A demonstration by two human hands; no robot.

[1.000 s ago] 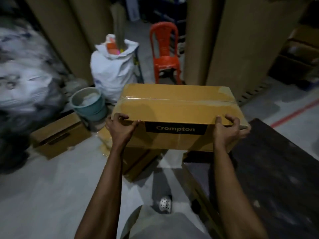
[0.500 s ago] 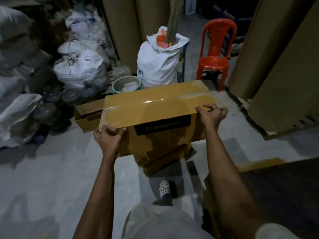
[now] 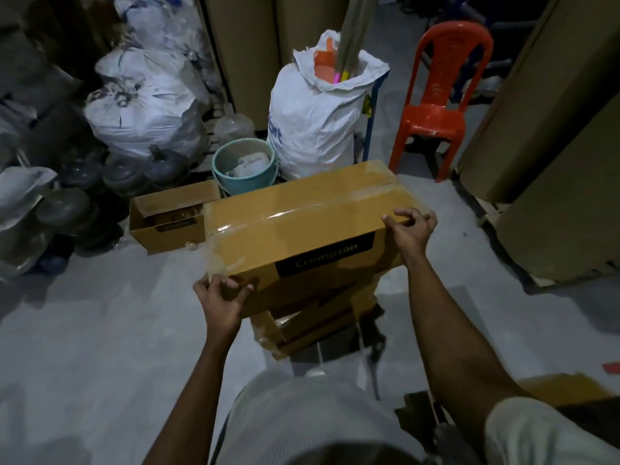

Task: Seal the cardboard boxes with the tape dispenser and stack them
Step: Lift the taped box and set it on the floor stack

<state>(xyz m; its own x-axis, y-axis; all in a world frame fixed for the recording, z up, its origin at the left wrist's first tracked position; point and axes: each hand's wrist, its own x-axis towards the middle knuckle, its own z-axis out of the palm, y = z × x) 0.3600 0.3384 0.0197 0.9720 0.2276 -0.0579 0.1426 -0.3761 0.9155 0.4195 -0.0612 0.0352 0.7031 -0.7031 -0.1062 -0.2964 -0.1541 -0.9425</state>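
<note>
**Step in hand.** You are carrying the sealed box (image 3: 295, 226) over the stack of boxes (image 3: 312, 327) on the floor; whether it is touching the stack cannot be told.
- Your left hand (image 3: 219, 298) is gripping the near left corner, with the fingers curled round the edge.
- Your right hand (image 3: 411, 229) is gripping the right end, with the fingers hooked over the top edge.

**Recommendation.**
- The box is sitting skewed to the stack beneath, so square the edges before lowering.
- Set it down flat, and free your left fingers before the weight settles.
- The tape (image 3: 302, 209) is running along the top seam but is wrinkling at the left corner. That corner likely needs pressing down.
- No tape dispenser is showing.

**Containers.**
- The open carton (image 3: 167, 223), just behind the box on the left, is holding something dark that cannot be identified.
- The teal bucket (image 3: 248, 186) is holding a pale jug-like vessel.
- The open white sack (image 3: 315, 129) is holding an orange item and a bundle of sticks with pink and yellow ends.
- The tied sack (image 3: 144, 112) is hiding its contents.
</note>
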